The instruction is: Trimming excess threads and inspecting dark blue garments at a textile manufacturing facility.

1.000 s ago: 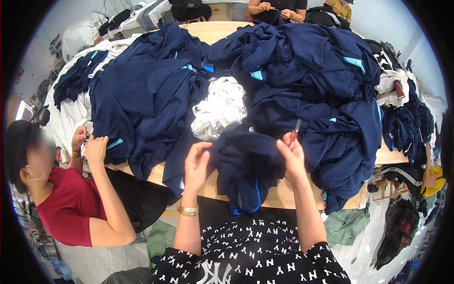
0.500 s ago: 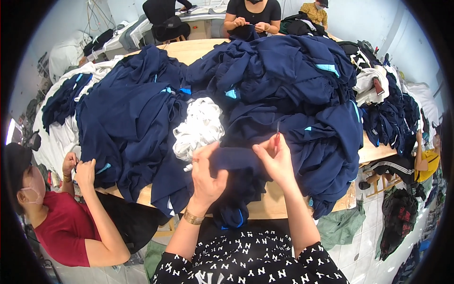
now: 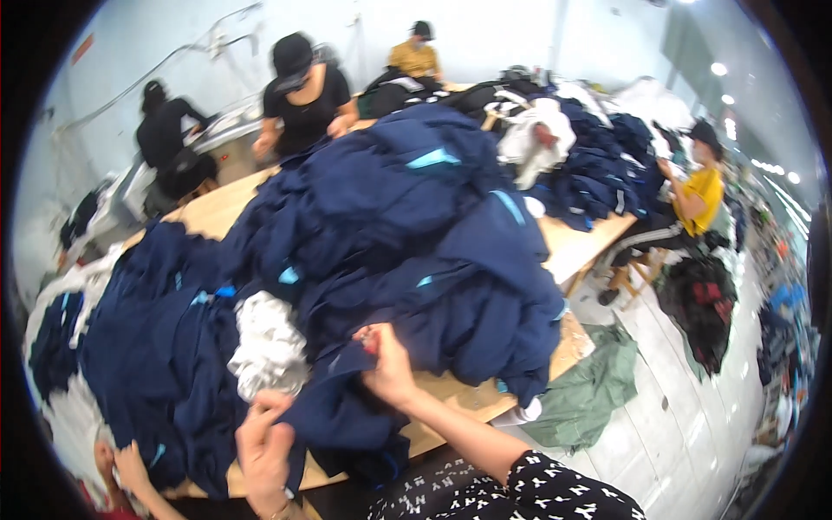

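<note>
**Garment pulled taut, my view swung right**

Half a second ago I was looking square down at the wooden bench (image 3: 579, 247); now my head is turned right, so the big heap of navy garments (image 3: 416, 225) fills the middle and the aisle floor shows beyond the heap. The dark navy knit garment (image 3: 342, 416) I was bunching in front of me now lies stretched between my hands at the near edge of the heap, which I take to mean I have it opened out for checking.

My right hand (image 3: 388, 368) is raised, wrist bent, fingers (image 3: 371, 340) pinched narrow on the garment's upper edge together with something small and reddish I cannot make out. My left hand (image 3: 264, 446) sits lower, nearer me than the heap, fingers curled closed on the garment's lower fold. A white cloth bundle (image 3: 267, 347) lies left of the heap.
</note>
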`<state>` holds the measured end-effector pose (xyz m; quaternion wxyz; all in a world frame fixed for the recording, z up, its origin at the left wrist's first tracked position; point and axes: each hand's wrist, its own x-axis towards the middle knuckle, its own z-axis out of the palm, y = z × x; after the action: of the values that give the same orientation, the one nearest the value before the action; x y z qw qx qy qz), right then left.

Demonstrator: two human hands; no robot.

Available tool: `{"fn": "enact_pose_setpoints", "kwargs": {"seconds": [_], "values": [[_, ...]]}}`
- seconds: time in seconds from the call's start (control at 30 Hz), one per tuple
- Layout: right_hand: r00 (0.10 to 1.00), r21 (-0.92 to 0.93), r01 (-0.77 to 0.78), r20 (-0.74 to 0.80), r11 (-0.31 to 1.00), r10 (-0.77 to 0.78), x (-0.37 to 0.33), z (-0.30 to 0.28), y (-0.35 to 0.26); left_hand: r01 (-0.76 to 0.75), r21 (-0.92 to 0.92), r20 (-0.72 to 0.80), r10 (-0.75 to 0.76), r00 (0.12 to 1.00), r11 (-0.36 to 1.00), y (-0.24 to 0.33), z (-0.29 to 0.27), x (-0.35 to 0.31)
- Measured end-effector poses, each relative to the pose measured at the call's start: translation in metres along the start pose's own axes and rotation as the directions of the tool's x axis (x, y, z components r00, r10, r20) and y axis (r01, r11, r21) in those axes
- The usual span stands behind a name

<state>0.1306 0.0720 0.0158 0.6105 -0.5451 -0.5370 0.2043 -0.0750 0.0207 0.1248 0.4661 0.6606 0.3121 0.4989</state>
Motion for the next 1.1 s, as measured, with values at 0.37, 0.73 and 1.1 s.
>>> {"fn": "enact_pose_setpoints", "kwargs": {"seconds": [0.37,0.73,1.1], "values": [[0.986,0.203,-0.028,0.165,0.979,-0.006,0.031,-0.060,-0.053,-0.157,0.409,-0.564,0.384,0.731,0.899,-0.042,-0.097,-0.038],[0.951,0.531,-0.207,0.305,0.822,0.042,0.067,-0.065,-0.062,-0.033,0.238,-0.384,0.125,0.915,0.971,-0.070,-0.184,-0.199],[0.836,0.519,-0.216,0.536,0.827,-0.119,0.030,0.025,-0.072,-0.006,-0.427,-0.162,-0.070,0.984,0.904,0.062,-0.019,0.059]]}}
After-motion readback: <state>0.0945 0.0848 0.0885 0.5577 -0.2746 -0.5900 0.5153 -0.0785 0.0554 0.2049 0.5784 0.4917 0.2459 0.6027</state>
